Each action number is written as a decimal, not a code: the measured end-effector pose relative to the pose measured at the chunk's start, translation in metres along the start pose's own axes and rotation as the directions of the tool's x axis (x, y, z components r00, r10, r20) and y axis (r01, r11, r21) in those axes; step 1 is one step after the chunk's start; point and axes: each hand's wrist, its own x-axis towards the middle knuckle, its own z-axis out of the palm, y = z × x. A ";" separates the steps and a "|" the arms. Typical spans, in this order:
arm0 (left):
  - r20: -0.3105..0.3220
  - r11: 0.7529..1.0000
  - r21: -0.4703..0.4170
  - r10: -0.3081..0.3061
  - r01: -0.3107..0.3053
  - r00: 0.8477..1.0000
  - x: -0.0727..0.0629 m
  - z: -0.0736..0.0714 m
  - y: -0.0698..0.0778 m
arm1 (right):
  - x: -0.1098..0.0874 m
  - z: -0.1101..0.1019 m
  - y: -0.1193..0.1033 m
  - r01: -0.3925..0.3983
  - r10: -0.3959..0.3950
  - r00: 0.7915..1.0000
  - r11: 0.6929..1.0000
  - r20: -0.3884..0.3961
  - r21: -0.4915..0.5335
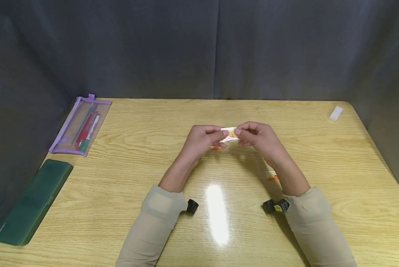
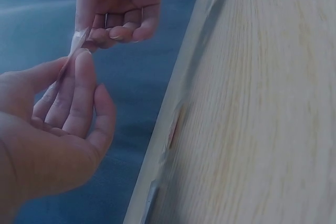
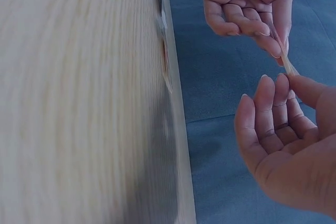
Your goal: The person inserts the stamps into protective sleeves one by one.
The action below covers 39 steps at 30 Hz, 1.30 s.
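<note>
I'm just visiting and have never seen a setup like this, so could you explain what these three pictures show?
There's no machine arm here: these are a person's own bare hands. The wide picture comes from a camera worn on the head, looking forward and down. The other two come from cameras on each wrist, so the table looks tipped sideways.

The left hand and right hand pinch opposite ends of a small shiny packet, above the table.

On the table lie a purple-edged see-through pouch with pens inside, a dark green case, a small white block, and two small printed pieces, one near the left hand, one by the right forearm.
</note>
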 end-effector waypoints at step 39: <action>-0.125 0.993 0.015 -0.113 0.116 0.986 0.008 0.014 -0.001 | -0.003 -0.019 -0.001 -0.095 0.095 0.995 0.995 0.040 0.004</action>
